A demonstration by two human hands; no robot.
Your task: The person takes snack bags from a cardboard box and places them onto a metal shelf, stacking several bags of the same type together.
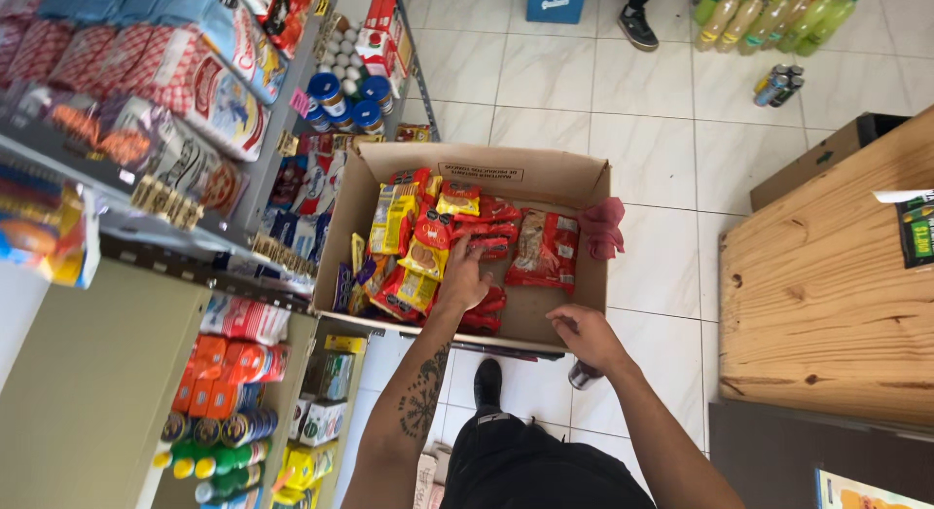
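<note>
Shop shelves [146, 178] flank my left hand [461, 280], which grips a red snack packet [484, 244] in the open brown cardboard box [574, 183]. My right hand [584, 334], fingers loose, steadies the near rim. Tugging hard could drag neighbouring packets out.

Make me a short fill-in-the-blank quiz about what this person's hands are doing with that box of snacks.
1. The left hand reaches into a cardboard ____ among red and yellow snack packets.
2. The right hand rests on the box's near ____.
3. A ____ cloth hangs over the box's right wall.
4. To the person's left stand store ____ stocked with packaged goods.

Missing words: box; edge; red; shelves
</note>
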